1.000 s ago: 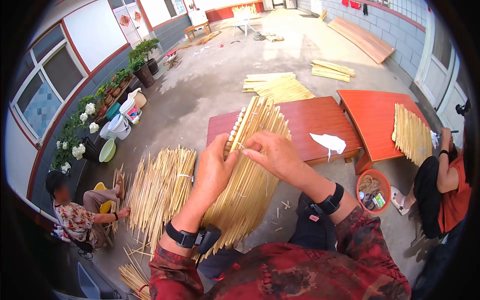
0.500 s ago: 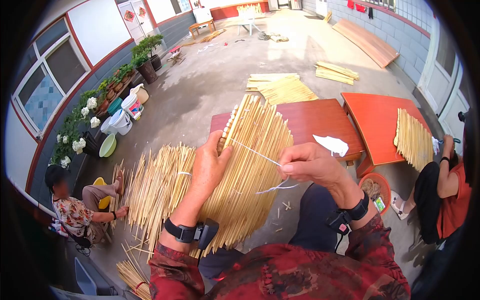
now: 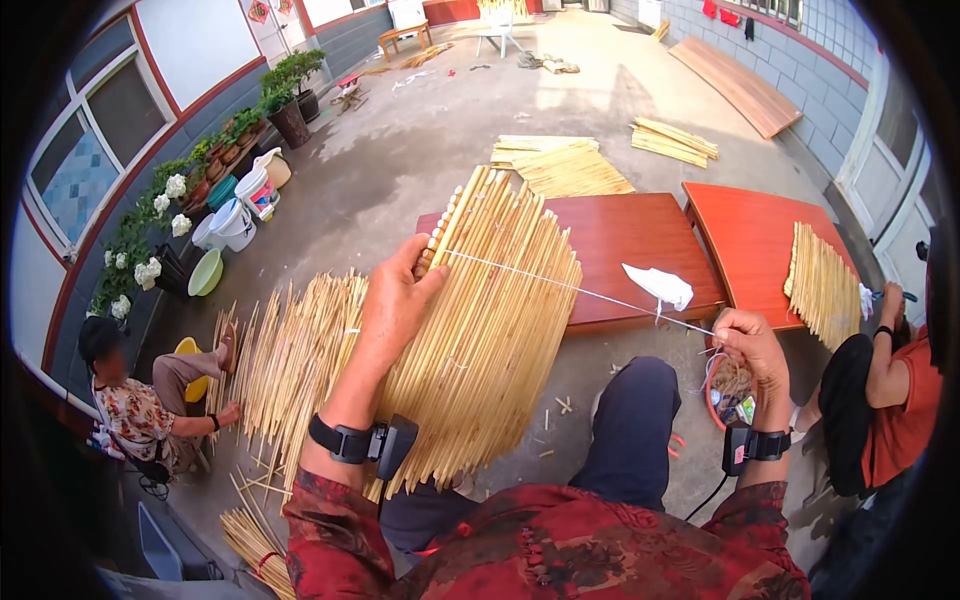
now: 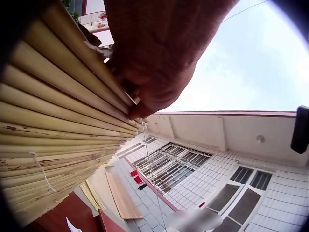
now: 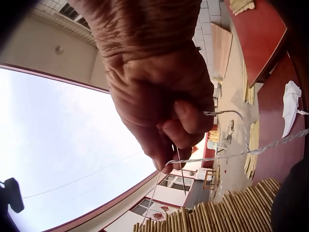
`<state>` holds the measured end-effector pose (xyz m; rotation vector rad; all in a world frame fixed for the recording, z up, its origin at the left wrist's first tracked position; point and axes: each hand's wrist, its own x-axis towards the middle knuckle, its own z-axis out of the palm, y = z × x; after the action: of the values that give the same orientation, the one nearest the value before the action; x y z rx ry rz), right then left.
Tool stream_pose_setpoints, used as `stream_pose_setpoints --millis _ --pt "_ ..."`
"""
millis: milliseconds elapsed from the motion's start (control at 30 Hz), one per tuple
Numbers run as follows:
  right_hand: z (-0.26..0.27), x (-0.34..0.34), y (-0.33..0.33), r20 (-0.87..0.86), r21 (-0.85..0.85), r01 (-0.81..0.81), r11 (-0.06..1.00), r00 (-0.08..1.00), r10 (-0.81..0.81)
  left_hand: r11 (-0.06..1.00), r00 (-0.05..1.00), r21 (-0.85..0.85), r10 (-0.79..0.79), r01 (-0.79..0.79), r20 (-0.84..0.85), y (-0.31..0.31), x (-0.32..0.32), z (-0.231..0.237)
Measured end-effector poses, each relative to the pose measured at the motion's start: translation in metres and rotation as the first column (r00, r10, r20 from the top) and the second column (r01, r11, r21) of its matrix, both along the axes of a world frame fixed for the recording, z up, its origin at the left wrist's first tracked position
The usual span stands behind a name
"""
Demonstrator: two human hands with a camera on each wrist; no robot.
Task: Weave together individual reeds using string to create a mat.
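Note:
A mat of pale stalks (image 3: 490, 330) lies slanted across the lap in the head view. My left hand (image 3: 392, 305) grips its upper left edge, thumb on the stalks; the left wrist view shows the fingers (image 4: 138, 108) at that edge. From beside the left thumb a white string (image 3: 580, 291) runs taut to the right. Out over the orange basket, my right hand (image 3: 752, 345) pinches the string's far end. In the right wrist view the right hand (image 5: 164, 111) has curled fingers, with twisted string (image 5: 227, 155) and a thin needle-like piece (image 5: 181, 174) at the fingertips.
Beyond the mat stand a dark red table (image 3: 640, 240) with a white cloth (image 3: 660, 285) and an orange table (image 3: 760, 240) holding another mat (image 3: 822, 285). An orange basket (image 3: 716, 400) is at the right. Loose stalks (image 3: 290, 370) lie left; a person sits on each side.
My right hand has moved from beside the left hand far out to the right, drawing the string long and taut. The left hand still grips the mat's edge, now slightly farther left.

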<state>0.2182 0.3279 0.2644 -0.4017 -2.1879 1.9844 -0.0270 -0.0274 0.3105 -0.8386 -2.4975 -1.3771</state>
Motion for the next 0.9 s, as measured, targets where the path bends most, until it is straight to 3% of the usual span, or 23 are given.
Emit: stream_pose_setpoints --millis 67,133,200,233,267,333,467,567,600,667,733,800,867,900 --pt "-0.006 -0.005 -0.009 0.079 0.215 0.001 0.977 0.997 -0.018 0.999 0.999 -0.022 -0.049 0.050 0.008 0.005 -0.002 0.008" --pt "-0.012 -0.013 -0.004 0.117 0.282 -0.001 0.959 0.993 -0.033 0.995 0.996 -0.055 -0.089 0.088 -0.009 0.013 0.003 0.022" --pt "-0.016 -0.024 -0.005 0.032 0.658 -0.002 0.753 0.999 -0.026 0.986 0.995 -0.146 -0.085 0.076 -0.058 0.017 0.004 0.029" --pt "-0.014 -0.029 -0.006 0.082 0.748 -0.021 0.663 0.995 -0.062 0.984 0.994 -0.158 -0.097 0.087 -0.054 0.019 0.007 0.034" --pt "-0.014 -0.033 -0.005 0.086 0.746 -0.021 0.666 0.994 -0.065 0.983 0.994 -0.162 -0.101 0.091 -0.050 0.018 0.010 0.036" --pt "-0.014 -0.042 -0.002 0.263 0.758 -0.156 0.634 0.961 -0.079 0.981 0.979 -0.105 -0.174 0.163 -0.109 0.016 0.017 0.035" --pt "-0.033 -0.057 -0.008 0.264 0.783 -0.182 0.594 0.963 -0.053 0.986 0.980 -0.130 -0.128 0.109 -0.151 0.006 0.033 0.023" --pt "-0.039 -0.075 -0.017 0.297 0.903 -0.255 0.346 0.952 -0.071 0.986 0.987 -0.126 -0.125 0.112 -0.099 0.005 0.046 0.025" --pt "-0.033 -0.078 -0.027 0.297 0.904 -0.256 0.342 0.952 -0.071 0.986 0.988 -0.133 -0.115 0.101 -0.103 0.004 0.047 0.025" --pt "-0.019 -0.085 -0.052 0.079 0.886 -0.119 0.448 0.991 0.107 0.987 0.985 -0.107 -0.129 0.118 -0.111 0.002 0.046 0.017" --pt "0.010 -0.094 -0.095 -0.133 0.743 -0.016 0.669 0.976 0.172 0.987 0.981 -0.080 -0.149 0.140 -0.121 0.002 0.046 0.015" --pt "0.028 -0.101 -0.136 -0.221 0.450 -0.123 0.884 0.944 0.244 0.972 0.923 -0.132 -0.225 0.193 -0.312 0.005 0.050 0.015" --pt "0.021 -0.110 -0.166 -0.426 0.488 -0.047 0.871 0.858 0.286 0.974 0.924 -0.108 -0.225 0.201 -0.308 0.010 0.056 0.014" --pt "0.018 -0.114 -0.178 -0.427 0.496 -0.051 0.867 0.855 0.294 0.973 0.923 -0.116 -0.225 0.198 -0.313 0.010 0.059 0.014"
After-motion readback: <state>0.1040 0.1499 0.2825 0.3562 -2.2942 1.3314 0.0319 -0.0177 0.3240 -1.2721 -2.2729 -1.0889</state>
